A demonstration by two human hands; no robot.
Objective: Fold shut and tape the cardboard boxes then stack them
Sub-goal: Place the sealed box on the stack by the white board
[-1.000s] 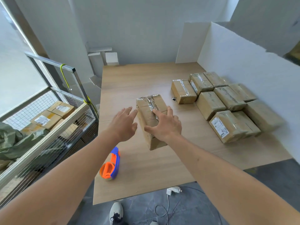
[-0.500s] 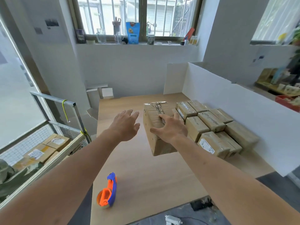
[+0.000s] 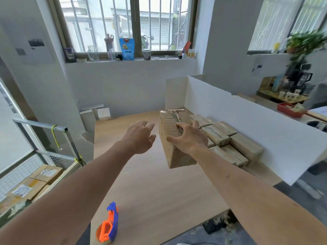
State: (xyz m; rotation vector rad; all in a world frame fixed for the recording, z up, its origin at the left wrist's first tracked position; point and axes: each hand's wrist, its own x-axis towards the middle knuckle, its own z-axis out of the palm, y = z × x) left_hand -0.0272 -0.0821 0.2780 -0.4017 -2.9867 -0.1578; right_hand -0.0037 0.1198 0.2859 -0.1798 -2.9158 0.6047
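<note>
The right hand point(image 3: 188, 138) is gripping the taped cardboard box point(image 3: 174, 138), now carried higher and nearer the stacked boxes point(image 3: 228, 138). The left hand point(image 3: 140, 137) is hovering beside it, fingers spread, touching nothing

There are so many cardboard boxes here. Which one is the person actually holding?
The taped box lifted above the table, gripped from above by the right hand. The other boxes lie in rows against the white partition, untouched.

no legible text, white shipping labels on boxes in wire cage point(image 3: 22, 190) too blurred, print on taped stacked boxes point(image 3: 215, 134) unreadable, blue pouch point(image 3: 126, 48) on windowsill illegible
</note>
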